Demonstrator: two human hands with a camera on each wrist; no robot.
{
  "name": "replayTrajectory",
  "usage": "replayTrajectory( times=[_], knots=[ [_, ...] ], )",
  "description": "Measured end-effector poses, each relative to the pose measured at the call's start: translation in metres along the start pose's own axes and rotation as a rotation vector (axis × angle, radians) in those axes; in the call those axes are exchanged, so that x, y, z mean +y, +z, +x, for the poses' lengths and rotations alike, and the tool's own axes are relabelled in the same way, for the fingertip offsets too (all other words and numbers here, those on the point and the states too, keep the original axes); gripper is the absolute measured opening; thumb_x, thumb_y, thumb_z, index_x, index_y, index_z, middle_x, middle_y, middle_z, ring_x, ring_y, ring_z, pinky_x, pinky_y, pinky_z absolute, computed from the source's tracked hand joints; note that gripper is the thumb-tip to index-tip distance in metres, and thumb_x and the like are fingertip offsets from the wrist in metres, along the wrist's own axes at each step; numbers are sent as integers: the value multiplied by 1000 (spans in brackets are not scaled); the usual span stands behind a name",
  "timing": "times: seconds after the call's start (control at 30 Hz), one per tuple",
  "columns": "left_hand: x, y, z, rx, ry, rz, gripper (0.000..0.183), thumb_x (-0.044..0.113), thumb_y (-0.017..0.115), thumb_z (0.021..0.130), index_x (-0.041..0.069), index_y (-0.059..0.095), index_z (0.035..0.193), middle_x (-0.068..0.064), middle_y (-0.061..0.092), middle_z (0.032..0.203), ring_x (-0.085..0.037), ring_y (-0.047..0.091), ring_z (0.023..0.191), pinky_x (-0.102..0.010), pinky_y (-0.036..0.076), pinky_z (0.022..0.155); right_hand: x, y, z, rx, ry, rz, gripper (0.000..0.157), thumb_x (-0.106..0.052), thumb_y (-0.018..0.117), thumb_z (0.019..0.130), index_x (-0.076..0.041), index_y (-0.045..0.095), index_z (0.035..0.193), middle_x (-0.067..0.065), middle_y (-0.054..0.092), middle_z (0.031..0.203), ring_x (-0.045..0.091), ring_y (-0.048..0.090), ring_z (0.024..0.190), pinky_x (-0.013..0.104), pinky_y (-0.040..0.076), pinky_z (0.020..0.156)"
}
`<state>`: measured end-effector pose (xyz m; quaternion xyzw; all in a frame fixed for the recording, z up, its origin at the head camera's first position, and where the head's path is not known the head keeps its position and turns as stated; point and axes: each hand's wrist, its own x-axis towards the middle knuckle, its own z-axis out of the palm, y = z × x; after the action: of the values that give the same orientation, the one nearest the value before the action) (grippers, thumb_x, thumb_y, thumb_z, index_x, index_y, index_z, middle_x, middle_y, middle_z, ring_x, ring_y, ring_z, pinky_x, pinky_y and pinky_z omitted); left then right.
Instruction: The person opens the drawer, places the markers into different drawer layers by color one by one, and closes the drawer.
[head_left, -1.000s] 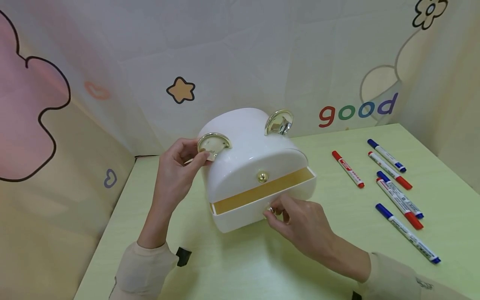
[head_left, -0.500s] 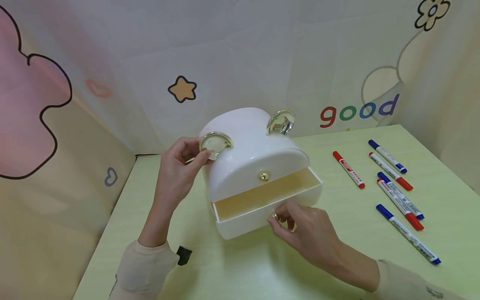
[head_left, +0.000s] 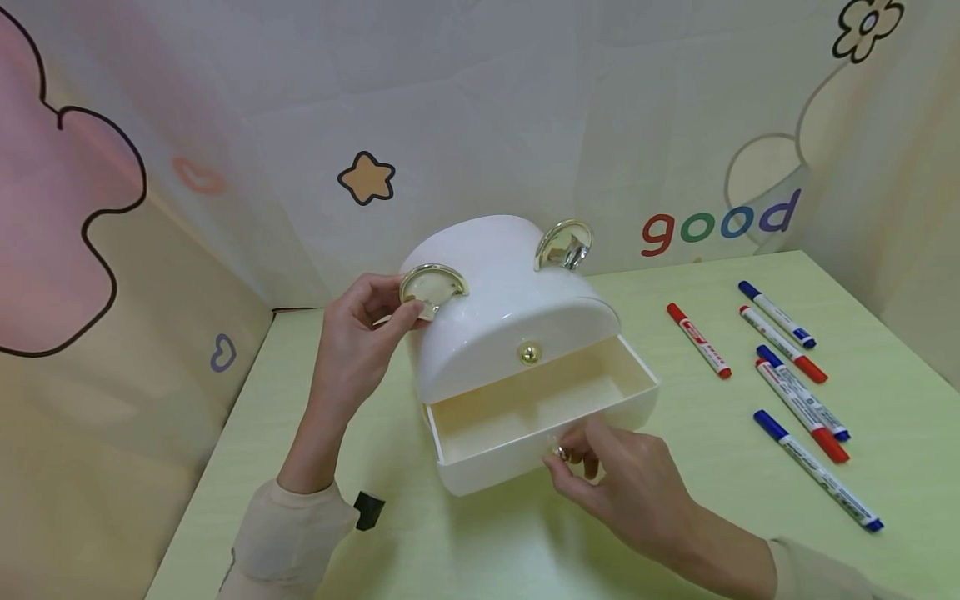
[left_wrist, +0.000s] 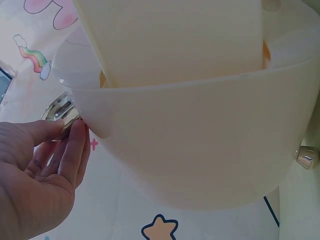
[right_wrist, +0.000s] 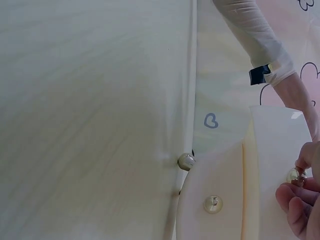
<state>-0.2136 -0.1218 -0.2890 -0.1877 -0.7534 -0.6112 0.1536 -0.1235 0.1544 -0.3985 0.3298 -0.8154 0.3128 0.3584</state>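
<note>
Now pulled farther out, the drawer [head_left: 487, 471] of a white box [head_left: 487, 254] gapes at centre, right hand [head_left: 633, 492] pinching its knob [head_left: 560, 452], left hand [head_left: 356, 337] gripping one ear [head_left: 435, 285], opening seemingly mostly done, markers [head_left: 801, 408] untouched at right.

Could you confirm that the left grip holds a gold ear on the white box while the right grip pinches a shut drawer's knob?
Not quite: the head view shows the drawer open; the left grip holds the ear, the right grip the knob.
</note>
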Motion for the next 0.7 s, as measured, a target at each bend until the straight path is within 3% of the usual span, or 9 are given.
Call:
replayTrajectory(
  times=[0.2,0.7],
  knots=[
    [-1,0,0,-1,4,-5,25,-9,70,93,-8,65,117,-20,70,107,-15,71,86,-31,64,81,-8,-5,-4,-27,38,-10,31,-41,55,103,-15,61,89,-13,69,79,-2,55,61,10,46,51],
    [0,0,0,0,9,-9,25,-10,69,93,-9,65,118,-20,69,108,-14,70,86,-32,64,81,-13,-9,-12,1,7,-19,36,-46,52,105,-15,61,88,-12,68,75,-5,53,57,6,40,48]
  ],
)
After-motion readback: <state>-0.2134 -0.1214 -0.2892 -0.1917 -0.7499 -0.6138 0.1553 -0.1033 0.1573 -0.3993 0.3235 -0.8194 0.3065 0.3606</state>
